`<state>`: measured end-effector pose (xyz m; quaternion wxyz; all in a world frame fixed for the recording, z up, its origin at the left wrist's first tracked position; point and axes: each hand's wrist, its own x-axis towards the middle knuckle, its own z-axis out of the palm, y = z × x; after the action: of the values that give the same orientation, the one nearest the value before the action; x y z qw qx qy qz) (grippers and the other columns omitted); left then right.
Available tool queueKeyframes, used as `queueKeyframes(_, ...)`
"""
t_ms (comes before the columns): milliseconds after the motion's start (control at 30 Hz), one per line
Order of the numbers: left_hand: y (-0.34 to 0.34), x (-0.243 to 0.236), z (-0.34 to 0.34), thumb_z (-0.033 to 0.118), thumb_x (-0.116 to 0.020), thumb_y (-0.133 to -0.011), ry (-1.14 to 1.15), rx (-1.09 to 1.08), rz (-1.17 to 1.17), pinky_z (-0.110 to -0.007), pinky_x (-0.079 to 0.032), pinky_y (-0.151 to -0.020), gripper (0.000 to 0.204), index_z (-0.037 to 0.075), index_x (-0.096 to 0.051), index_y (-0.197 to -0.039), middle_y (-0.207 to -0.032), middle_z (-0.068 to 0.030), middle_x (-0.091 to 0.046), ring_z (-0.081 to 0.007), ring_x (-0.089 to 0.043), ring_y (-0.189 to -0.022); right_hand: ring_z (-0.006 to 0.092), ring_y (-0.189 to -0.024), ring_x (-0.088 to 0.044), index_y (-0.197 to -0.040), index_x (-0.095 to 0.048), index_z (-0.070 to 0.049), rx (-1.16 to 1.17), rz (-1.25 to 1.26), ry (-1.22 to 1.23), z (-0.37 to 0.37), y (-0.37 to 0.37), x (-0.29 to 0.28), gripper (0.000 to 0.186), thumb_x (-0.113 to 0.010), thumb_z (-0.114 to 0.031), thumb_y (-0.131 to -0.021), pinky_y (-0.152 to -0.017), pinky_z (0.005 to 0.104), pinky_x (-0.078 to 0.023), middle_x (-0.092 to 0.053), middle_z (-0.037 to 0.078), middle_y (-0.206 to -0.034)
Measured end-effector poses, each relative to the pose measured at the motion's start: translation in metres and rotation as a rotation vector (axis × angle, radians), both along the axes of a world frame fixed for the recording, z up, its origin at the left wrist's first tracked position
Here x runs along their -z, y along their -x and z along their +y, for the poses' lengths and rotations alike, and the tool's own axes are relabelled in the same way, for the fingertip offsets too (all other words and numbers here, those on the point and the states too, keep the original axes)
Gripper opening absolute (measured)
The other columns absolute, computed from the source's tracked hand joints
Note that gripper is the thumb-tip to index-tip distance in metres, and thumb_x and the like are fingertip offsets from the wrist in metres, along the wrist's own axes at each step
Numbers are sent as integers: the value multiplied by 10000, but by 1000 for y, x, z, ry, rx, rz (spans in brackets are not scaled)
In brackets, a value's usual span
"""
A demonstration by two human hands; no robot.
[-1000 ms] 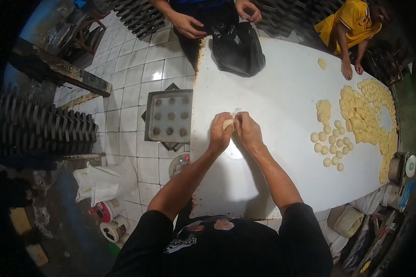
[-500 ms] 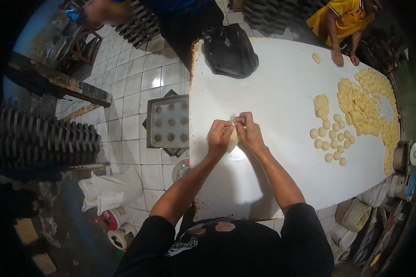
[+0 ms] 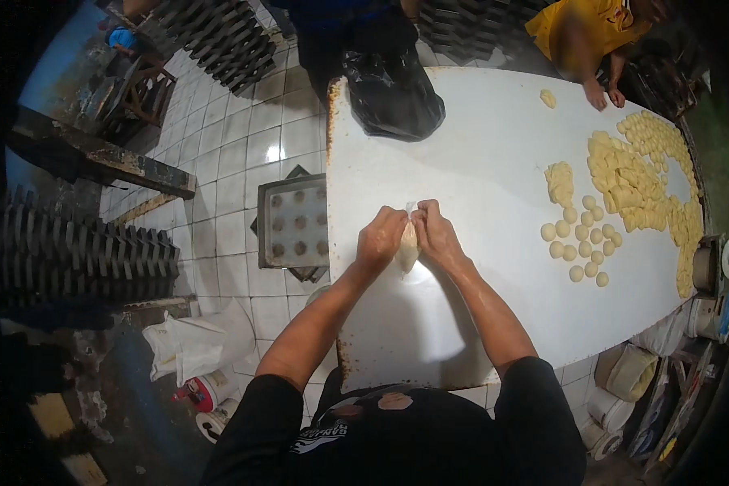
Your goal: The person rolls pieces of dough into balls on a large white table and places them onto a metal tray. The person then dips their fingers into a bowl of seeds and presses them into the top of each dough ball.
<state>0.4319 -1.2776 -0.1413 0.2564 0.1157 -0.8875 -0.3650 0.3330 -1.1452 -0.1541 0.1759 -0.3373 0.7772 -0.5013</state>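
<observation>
Between my hands, over the white table (image 3: 494, 324), hangs a small clear plastic bag (image 3: 409, 245) with a pale cream filling that tapers to a point at the bottom. My left hand (image 3: 381, 237) pinches one side of the bag's gathered top, and my right hand (image 3: 436, 233) pinches the other side. Both sets of fingers are closed and nearly meet at the bag's neck. A short bit of clear plastic stands up above the fingertips.
Dough balls (image 3: 581, 232) lie on the table's right, beside a dough lump (image 3: 559, 183) and larger yellow dough pieces (image 3: 624, 186). A black plastic bag (image 3: 393, 95) sits at the far left corner. A baking tray (image 3: 293, 220) stands left of the table. Another person's hands (image 3: 606, 95) rest at the far edge.
My fingers have shifted slightly at the bag's neck, and more of the filled bag shows. The person in dark clothes beyond the table has moved to the right; a blurred hand there has gone.
</observation>
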Motion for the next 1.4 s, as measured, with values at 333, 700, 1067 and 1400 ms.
queueKeyframes(333, 10, -4, -24, 104, -706, -862, 422, 118, -45, -416, -447, -796, 45, 86, -673, -885, -837, -64, -637, -275, -630, -794, 445, -972, -685, -1263, -432, 22, -73, -72, -49, -9, 8, -6, 272, -500, -122, -1043, -833, 500, -542, -695, 252, -1014)
queueKeyframes(700, 6, 33, -20, 144, -683, -912, 24, 81, 21, -420, -486, -830, 152, 31, -666, -1012, -935, -125, -652, -272, -647, -885, 462, -956, -666, -1273, -460, -12, -224, 294, -52, -13, 21, -7, 275, -506, -121, -1025, -810, 513, -539, -681, 253, -978)
queueKeyframes(1067, 10, 118, -61, 219, -530, -991, -1409, -524, 97, -391, -472, -1033, 403, -12, -583, -1317, -1226, -208, -651, -335, -613, -1182, 466, -1323, -514, -1369, -540, 33, 66, 376, -4, -23, -31, 28, 426, -573, -139, -981, -1145, 520, -361, -567, 272, -1406)
queueKeyframes(1400, -91, 46, -45, 69, -572, -924, -188, -381, -200, -440, -431, -1104, 536, -20, -470, -1443, -1409, -275, -535, -423, -529, -1295, 419, -1318, -516, -1411, -509, 10, 119, 290, 21, 29, -94, -14, 474, -603, -112, -963, -1075, 452, -447, -510, 256, -1457)
